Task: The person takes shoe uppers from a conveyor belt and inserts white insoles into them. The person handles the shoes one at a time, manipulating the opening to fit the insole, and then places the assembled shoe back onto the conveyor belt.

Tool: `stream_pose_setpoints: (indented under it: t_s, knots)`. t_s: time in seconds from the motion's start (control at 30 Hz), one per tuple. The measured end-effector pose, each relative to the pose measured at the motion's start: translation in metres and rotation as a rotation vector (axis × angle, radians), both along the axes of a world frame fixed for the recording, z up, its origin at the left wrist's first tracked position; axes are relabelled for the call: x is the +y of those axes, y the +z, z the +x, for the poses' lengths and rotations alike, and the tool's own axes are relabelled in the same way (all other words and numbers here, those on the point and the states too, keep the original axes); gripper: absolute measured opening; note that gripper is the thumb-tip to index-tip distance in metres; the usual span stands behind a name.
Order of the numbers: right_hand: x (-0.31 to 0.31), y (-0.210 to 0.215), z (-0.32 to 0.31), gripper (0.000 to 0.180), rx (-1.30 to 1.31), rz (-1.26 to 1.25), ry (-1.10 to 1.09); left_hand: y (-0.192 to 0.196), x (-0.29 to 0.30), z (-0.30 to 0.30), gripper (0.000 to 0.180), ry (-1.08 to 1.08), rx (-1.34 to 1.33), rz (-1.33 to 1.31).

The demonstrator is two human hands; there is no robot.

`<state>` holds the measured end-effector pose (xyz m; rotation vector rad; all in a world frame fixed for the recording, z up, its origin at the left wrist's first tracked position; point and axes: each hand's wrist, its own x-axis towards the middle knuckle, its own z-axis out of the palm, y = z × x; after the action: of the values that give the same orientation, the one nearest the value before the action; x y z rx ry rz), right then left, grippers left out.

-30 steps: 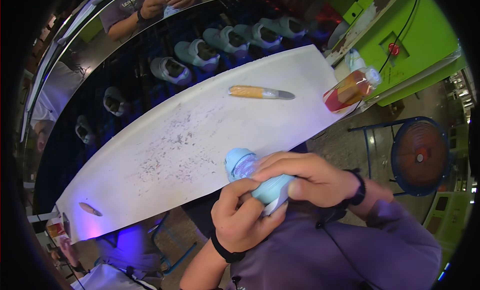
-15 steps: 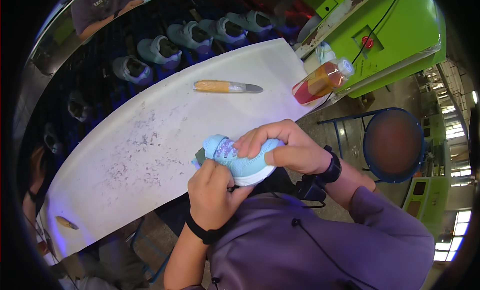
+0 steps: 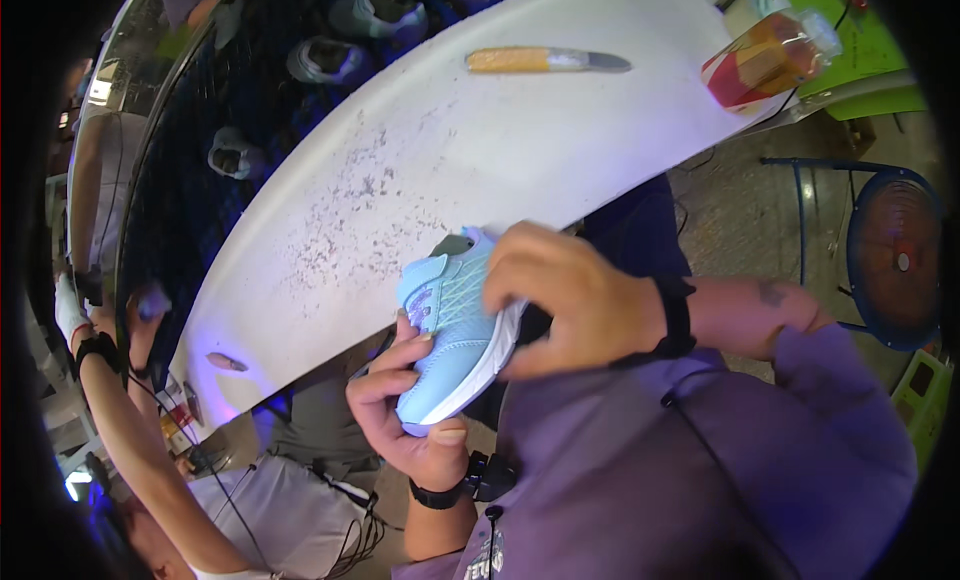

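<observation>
Shoe: one small light-blue sneaker (image 3: 452, 325) with white sole, held in the air just off the near edge of the bench (image 3: 420, 170), above the lap, toe pointing down toward the body.
Left hand: left hand (image 3: 405, 420) cupped under the toe end, thumb pressed across the white sole rim, fingers curled around the far side of the upper.
Right hand: right hand (image 3: 570, 300) clamped over the heel and tongue area, fingers bent down onto the mesh, covering much of the opening.
Weight: looks light, judging by size and the easy two-hand hold in mid-air.
Stiffness: upper probably soft mesh, giving under the fingers; sole likely firmer, rubbery, the better place to brace.
Grip surface: knit fabric likely not slippery; sole edge smooth but with a lip to catch a thumb.
Fragility: not breakable by the look of it; fresh glue lines or mesh may mark under hard squeezing.
Best hold: sole rim at the toe and the heel counter, as now.
Count, shoes in hand: one.
Count, shoes on the dark conveyor (image 3: 200, 180) beyond the bench: at least three visible, more cut off at the top edge.
Count, tools on bench: one knife-like tool (image 3: 545, 60) with pale wooden handle.
Count, bottles: one bottle (image 3: 765, 60) of amber liquid lying at the bench's right end.
Count, other people: one, at lower left, a forearm (image 3: 130, 440) raised beside the conveyor.
</observation>
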<state>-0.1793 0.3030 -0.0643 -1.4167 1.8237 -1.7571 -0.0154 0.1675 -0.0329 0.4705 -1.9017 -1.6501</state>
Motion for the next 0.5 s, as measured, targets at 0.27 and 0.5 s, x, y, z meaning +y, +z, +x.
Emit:
stream_pose_setpoints:
  t_s: [0.27, 0.5]
  knots:
    - [0.015, -0.010, 0.005, 0.037, -0.112, -0.139, 0.045, 0.016, 0.014, -0.013, 0.075, -0.090, -0.164, -0.166]
    - [0.014, -0.012, -0.005, 0.033, -0.059, -0.219, 0.051, 0.018, 0.001, -0.027, 0.066, -0.243, -0.089, -0.271]
